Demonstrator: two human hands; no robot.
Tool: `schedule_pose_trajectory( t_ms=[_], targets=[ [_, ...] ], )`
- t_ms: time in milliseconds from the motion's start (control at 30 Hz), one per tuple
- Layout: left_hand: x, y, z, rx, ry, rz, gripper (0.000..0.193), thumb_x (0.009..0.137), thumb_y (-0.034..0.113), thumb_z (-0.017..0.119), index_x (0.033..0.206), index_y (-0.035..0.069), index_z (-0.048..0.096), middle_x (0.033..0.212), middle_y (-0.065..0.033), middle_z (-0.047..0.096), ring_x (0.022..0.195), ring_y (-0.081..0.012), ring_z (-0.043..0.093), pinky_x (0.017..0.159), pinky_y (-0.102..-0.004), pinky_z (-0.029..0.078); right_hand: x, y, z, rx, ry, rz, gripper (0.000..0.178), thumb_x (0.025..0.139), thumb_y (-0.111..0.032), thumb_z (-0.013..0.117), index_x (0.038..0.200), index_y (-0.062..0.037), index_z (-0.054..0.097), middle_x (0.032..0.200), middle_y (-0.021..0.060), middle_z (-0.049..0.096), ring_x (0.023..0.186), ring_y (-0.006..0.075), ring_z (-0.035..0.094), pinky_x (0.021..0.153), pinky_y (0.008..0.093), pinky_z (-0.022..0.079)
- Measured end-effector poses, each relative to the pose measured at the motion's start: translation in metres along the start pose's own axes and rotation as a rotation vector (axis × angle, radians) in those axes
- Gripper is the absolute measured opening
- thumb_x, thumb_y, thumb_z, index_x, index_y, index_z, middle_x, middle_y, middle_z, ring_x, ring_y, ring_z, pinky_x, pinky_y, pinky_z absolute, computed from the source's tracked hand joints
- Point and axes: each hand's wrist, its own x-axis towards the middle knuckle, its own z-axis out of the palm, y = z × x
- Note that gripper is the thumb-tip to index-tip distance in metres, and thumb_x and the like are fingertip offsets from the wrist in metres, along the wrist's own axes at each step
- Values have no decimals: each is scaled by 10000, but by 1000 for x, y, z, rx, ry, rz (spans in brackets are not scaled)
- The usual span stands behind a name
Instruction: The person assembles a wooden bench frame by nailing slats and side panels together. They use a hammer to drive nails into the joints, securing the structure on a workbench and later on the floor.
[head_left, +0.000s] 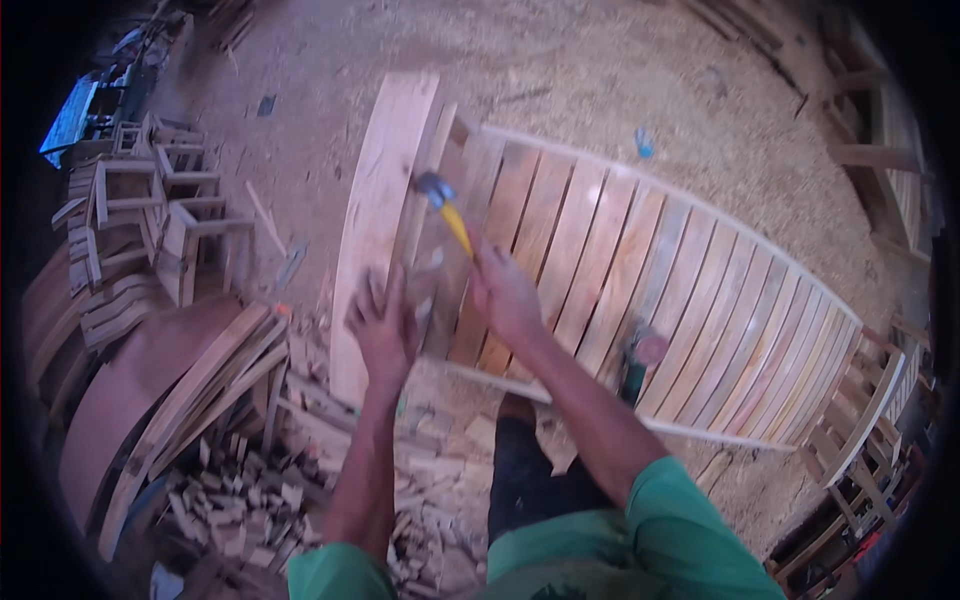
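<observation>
My right hand (508,300) grips a hammer (455,220) by its yellow handle. The dark metal head is over the inner edge of a wide pale wooden board (375,200). This board stands across the end of a long slatted wooden piece (610,250). My left hand (382,335) is at the near part of the board, its fingers spread and slightly blurred. Whether a nail is under those fingers cannot be made out. A power tool with a round reddish disc (650,347) rests on the slats, right of my right forearm.
Small wooden frames (165,190) and curved boards (190,390) are stacked at the left. Wood offcuts (240,510) lie heaped at the lower left. More wooden frames (880,155) stand at the right. A small blue object (643,143) lies on the sawdust-covered ground.
</observation>
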Motion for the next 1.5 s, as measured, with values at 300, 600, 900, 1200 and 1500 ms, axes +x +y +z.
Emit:
schedule_pose_trajectory(
  t_ms=[300,600,900,1200,1500],
  targets=[
    [141,-42,-38,-301,-198,-138,1395,719,525,992,1770,67,199,1708,-430,268,1621,-567,256,1314,-579,308,-2,-3,-1,13,15,6,678,1064,-146,638,1700,-245,421,1000,225,674,851,482,700,773,580,571],
    [165,24,-8,-102,-277,-317,1529,685,442,1017,1805,256,-6,1762,-447,59,1626,-638,150,1270,-773,177,5,2,-6,16,-17,6,696,1061,-137,635,1707,-285,422,1014,229,691,858,480,706,783,575,572],
    [160,18,9,-86,-239,-304,1536,699,370,1015,1798,329,-58,1750,-438,105,1571,-675,195,1245,-775,194,1,-8,-19,422,54,173,715,1055,-142,627,1729,-170,390,852,261,699,798,490,710,762,550,562],
    [168,39,-9,-93,-264,-347,1453,752,231,953,1800,272,-52,1778,-411,59,1596,-669,168,1243,-813,172,34,-53,-14,1106,247,646,678,1145,-152,579,1766,-122,307,713,-1,572,547,77,540,468,293,483],
    [171,37,-7,-115,-314,-391,1431,761,224,928,1801,259,-54,1775,-415,49,1597,-670,144,1242,-817,150,52,-39,-38,991,42,691,599,1159,-200,577,1724,-181,381,786,9,609,542,103,553,480,294,484]
  ],
)
